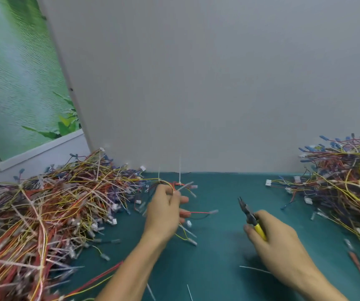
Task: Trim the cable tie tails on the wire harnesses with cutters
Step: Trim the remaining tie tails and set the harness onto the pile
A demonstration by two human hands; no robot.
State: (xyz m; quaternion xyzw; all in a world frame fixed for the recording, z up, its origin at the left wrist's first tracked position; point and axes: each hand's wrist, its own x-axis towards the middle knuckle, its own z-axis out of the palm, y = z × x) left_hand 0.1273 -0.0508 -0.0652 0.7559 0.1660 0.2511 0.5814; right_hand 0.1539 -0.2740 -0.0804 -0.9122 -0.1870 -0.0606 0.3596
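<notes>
Head view: the left hand (pixel 164 210) is blurred. Its fingers curl round a wire harness (pixel 170 184) at the far middle of the green table (pixel 218 187), and a thin white cable tie tail (pixel 179 168) stands up from the harness against the grey wall (pixel 196 83). The right hand (pixel 276 237) grips the yellow handles of the cutters (pixel 249 215) and hides most of them. Whether the blades are apart is unclear. The left pile (pixel 51 205) of wires and the right pile (pixel 348 183) run off the frame edges. Bare table lies between them, around the hands.

An assembly workbench: heaps of wire harnesses (pixel 51 205) flank a green work mat (pixel 218 257) below a grey partition (pixel 196 83).
</notes>
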